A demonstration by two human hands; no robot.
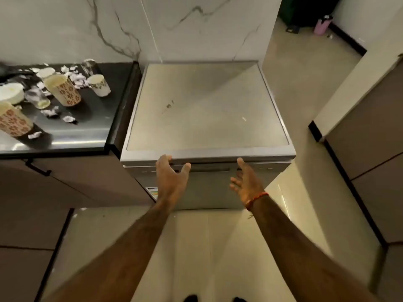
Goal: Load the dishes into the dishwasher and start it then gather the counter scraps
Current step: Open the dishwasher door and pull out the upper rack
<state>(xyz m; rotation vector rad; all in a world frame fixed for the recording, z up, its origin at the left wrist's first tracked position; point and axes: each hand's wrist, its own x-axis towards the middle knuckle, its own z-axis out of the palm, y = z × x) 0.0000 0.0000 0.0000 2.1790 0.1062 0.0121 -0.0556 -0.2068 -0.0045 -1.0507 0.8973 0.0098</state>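
Head view, the only one I have. I see the dishwasher [207, 110] dead centre: a grey freestanding unit against the marble wall [196, 27], door closed, its flat top bare apart from a few small marks.

Left hand [171, 177]: reaching to the upper edge of the door on its left side. Fingers spread and relaxed, fingertips at or under the lip of the top panel; I cannot tell whether they actually touch it. It grips nothing.

Right hand [246, 182]: raised in front of the right part of the door, palm turned inward, fingers apart and straight, holding nothing. A red thread band [256, 198] sits on that wrist.

Dishes: all on the black counter [91, 127] just left of the dishwasher. I note two tall patterned tumblers [63, 89], one near the middle and one at the frame's left edge; a shorter cream cup [99, 85] nearest the dishwasher; a clear glass [89, 66] at the back; a white bowl or stack of plates [11, 92] at far left; another clear glass near it, blurred. Contents: the cups' openings look pale; I cannot make out anything inside any of them.

Scraps: white crumpled bits [74, 77] scattered among and in front of the dishes.

Floor [196, 247]: pale tile beneath both forearms.
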